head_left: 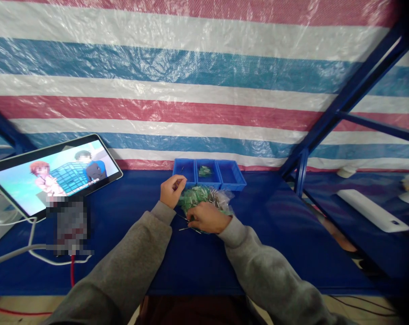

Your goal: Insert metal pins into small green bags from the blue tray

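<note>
A pile of small green pieces (194, 195) mixed with thin metal pins (218, 197) lies on the table, with clear plastic bag film (226, 198) at its right side. My right hand (209, 217) rests at the near side of this pile, fingers curled down and pressed together; what they hold is hidden. Loose pins (184, 229) lie by its fingertips. Just left of the pile, in front of the blue left bin (187, 164), my left hand (172, 189) is closed in a pinch, its contents too small to name. Green pieces lie in the middle bin (207, 164).
A right bin (229, 174) adjoins the others. To the left stand a tablet (58, 174) playing a cartoon and a blurred-out object (72, 225) with cables. A blue metal frame (299, 162) rises at right, beside a white flat object (371, 210). Striped sheeting (204, 72) hangs behind.
</note>
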Demonstrator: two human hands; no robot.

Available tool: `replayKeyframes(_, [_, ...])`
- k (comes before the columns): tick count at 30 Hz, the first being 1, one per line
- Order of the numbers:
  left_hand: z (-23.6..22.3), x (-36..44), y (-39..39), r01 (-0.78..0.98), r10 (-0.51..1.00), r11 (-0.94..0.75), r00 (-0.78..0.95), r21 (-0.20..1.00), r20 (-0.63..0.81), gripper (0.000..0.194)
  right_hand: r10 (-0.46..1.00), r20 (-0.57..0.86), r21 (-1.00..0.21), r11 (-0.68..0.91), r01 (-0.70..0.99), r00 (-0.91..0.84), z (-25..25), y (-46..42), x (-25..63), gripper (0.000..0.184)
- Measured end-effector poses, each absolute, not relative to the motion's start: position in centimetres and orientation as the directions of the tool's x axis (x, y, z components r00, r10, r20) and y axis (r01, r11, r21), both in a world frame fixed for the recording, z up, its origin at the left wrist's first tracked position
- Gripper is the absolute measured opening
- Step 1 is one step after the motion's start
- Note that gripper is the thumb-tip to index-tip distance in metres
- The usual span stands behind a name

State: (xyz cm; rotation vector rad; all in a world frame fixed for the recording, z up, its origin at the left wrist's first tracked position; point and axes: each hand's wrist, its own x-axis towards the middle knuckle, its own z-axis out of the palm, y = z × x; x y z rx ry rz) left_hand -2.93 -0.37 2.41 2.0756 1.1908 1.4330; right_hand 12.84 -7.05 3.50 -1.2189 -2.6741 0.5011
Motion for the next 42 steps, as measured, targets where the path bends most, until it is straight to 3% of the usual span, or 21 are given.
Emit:
replayKeyframes(3, [2.4,-3.0,-0.3,0.437,0.798,-0.576,0.117,0.691,0.591,0.02,0.746,-0.047,-0.266,0.632,0.728,-0.665,3.5,-7.6,12.0,0.024])
replayKeyframes(9, [2.6,-3.1,-0.1,0.429,0.799,-0.564,0.068,0.705,0.597,0.022,0.755,-0.12,-0.193,0.619,0.761,-0.645,3.5,-8.0,11.2,0.02])
replayKeyframes(20, [2.4,-3.1,-0.1,0.407,0.798,-0.557,0.021,0.724,0.602,0.022,0.828,-0.006,-0.152,0.554,0.819,-0.561,2.9,-7.9,10.8,0.024])
replayKeyframes(25, [2.5,-3.1,-0.3,0.397,0.789,-0.569,0.013,0.721,0.615,0.023,0.856,0.041,-0.259,0.508,0.821,-0.516,2.2,-7.5,11.1,0.019])
replayKeyframes(30, [2.6,-3.1,-0.3,0.382,0.793,-0.558,-0.016,0.736,0.609,0.022,0.884,0.157,-0.473,0.458,0.753,-0.44,2.1,-6.9,11.4,0.016])
replayKeyframes(36, [2.8,-3.2,-0.4,0.346,0.788,-0.56,-0.059,0.753,0.613,0.022,0.909,0.366,-0.682,0.409,0.606,-0.2,2.9,-6.2,12.7,0.015])
replayKeyframes(42, [3.4,-2.9,-0.9,0.354,0.779,-0.607,0.088,0.711,0.621,0.027,0.943,0.322,-0.796,0.319,0.515,-0.086,3.2,-5.4,14.7,0.019])
